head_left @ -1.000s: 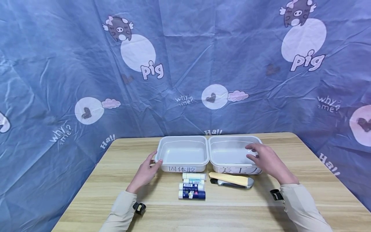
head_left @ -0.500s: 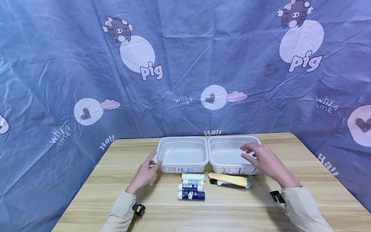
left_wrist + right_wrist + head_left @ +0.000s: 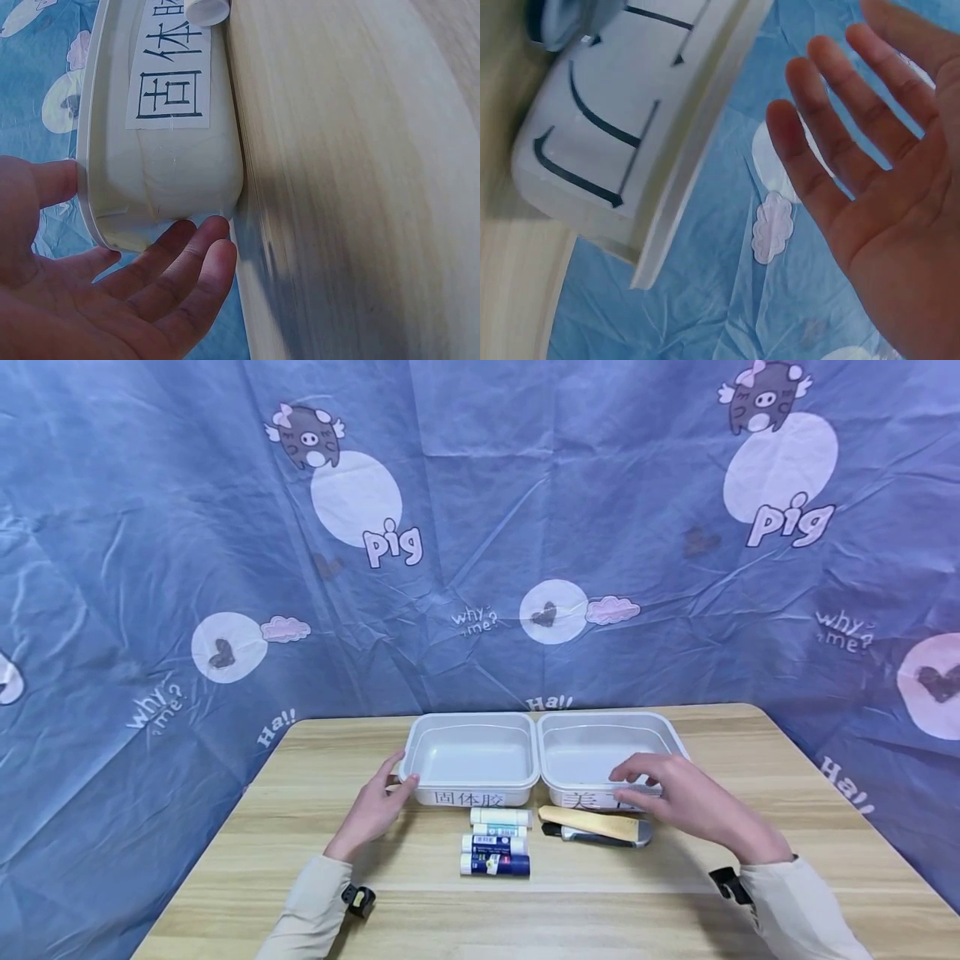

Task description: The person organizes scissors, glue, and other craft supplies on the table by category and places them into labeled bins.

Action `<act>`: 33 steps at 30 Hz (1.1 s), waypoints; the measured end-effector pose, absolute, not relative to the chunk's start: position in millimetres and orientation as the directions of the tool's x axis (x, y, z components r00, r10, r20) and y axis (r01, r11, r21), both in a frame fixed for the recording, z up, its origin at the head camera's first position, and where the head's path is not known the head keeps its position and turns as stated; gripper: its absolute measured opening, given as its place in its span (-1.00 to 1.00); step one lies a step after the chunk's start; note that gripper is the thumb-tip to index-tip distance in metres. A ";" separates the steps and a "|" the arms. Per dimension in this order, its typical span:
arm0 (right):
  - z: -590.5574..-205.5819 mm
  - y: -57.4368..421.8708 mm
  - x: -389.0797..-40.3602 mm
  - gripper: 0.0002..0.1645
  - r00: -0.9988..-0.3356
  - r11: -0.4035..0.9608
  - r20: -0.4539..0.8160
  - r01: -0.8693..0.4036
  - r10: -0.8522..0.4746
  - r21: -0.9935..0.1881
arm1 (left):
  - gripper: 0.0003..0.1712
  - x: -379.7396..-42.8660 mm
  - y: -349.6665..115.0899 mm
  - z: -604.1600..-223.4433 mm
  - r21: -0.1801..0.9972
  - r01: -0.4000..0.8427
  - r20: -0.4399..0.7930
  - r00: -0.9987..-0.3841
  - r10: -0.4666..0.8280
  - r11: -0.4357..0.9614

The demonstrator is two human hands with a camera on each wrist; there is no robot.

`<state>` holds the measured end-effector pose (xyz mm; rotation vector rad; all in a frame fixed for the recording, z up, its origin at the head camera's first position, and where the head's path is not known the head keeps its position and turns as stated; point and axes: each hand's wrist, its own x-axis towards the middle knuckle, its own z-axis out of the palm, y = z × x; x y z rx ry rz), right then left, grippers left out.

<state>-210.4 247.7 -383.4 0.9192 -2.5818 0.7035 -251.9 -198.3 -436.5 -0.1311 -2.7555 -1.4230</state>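
My left hand point(image 3: 378, 806) holds the left front corner of a white plastic box point(image 3: 169, 180). In the left wrist view its thumb lies at the rim and its fingers rest against the outer end wall. My right hand point(image 3: 686, 797) hovers over the front rim of a second white box point(image 3: 611, 718), fingers spread and apart from it, holding nothing. Below that hand lie a yellow-handled utility knife point(image 3: 588, 820) and a grey-black utility knife point(image 3: 600, 837), side by side. Several glue sticks point(image 3: 495, 865) lie in a stack of rows before the left box.
Both boxes stand side by side at the back of the wooden table point(image 3: 480, 918), with Chinese labels on their fronts: a left label point(image 3: 471, 798) and a partly covered right label point(image 3: 581, 799). A blue printed curtain point(image 3: 480, 527) hangs behind.
My right hand has come down and toward me, from over the right box to its front rim above the knives. My left hand stays at its box corner.
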 end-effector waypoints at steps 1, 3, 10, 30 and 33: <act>-384.8 247.0 -209.3 -0.84 -0.742 0.669 0.425 -0.662 -0.518 -0.339 | -0.24 -252.1 -198.2 -436.7 0.810 0.094 0.074 -0.996 0.058 0.578; -387.4 245.7 -207.1 -0.85 -0.740 0.665 0.394 -0.668 -0.545 -0.333 | -0.24 -252.2 -197.9 -436.6 0.809 0.093 0.073 -0.996 0.059 0.580; -393.5 239.7 -202.0 -0.80 -0.737 0.678 0.301 -0.676 -0.606 -0.289 | -0.25 -252.8 -198.4 -437.3 0.801 0.099 0.079 -0.995 0.059 0.591; -408.8 215.2 -195.8 -0.75 -0.764 0.745 0.223 -0.643 -0.606 -0.178 | -0.23 -252.3 -198.3 -438.1 0.804 0.096 0.072 -0.995 0.063 0.586; -412.8 214.2 -196.2 -0.77 -0.757 0.742 0.225 -0.650 -0.613 -0.163 | -0.23 -251.8 -198.1 -438.1 0.809 0.095 0.069 -0.995 0.066 0.580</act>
